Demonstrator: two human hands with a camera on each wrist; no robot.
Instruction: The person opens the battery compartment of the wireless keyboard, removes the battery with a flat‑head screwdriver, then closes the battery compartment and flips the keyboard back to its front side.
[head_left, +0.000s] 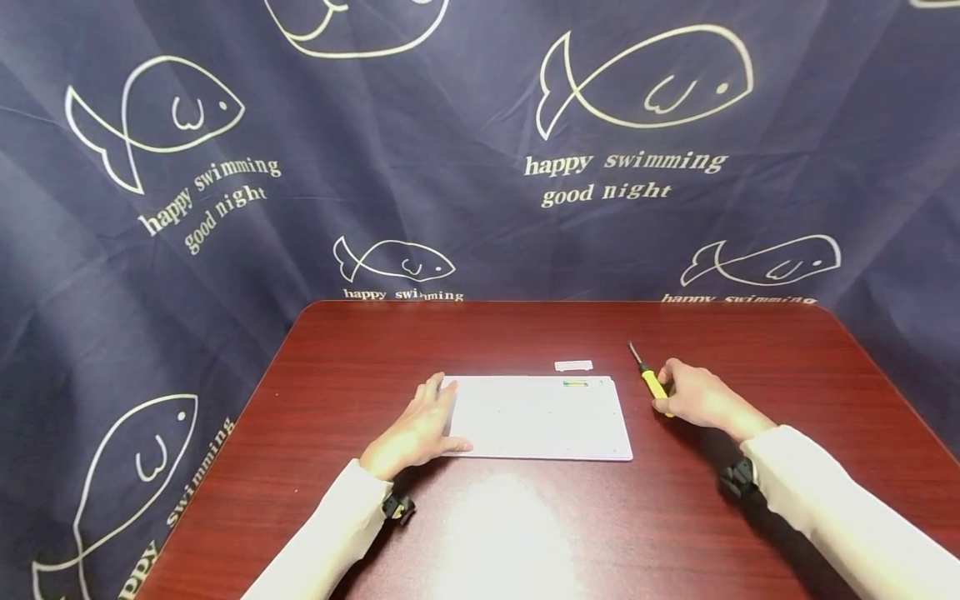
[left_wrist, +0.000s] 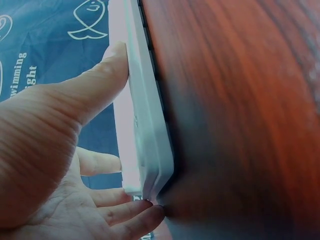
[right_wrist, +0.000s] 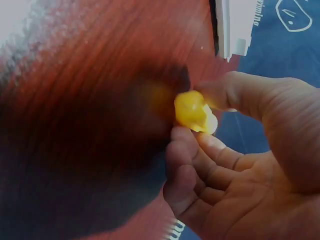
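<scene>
A white keyboard [head_left: 525,425] lies face down on the table; dark keys show along its underside in the left wrist view. Near its far right corner, a slot holds a green and yellow battery [head_left: 576,384]. My left hand [head_left: 420,425] rests on the left end, thumb along the front edge and fingers spread toward the far corner. To the right of the keyboard, my right hand [head_left: 697,396] grips the yellow handle of a screwdriver [head_left: 655,385], its metal shaft pointing away. The handle's yellow end shows between thumb and fingers in the right wrist view.
A small white battery cover [head_left: 573,366] lies just behind the keyboard. The reddish-brown wooden table [head_left: 360,350] ends at a blue curtain [head_left: 480,183] with fish drawings. Glare lies on the table in front of the keyboard.
</scene>
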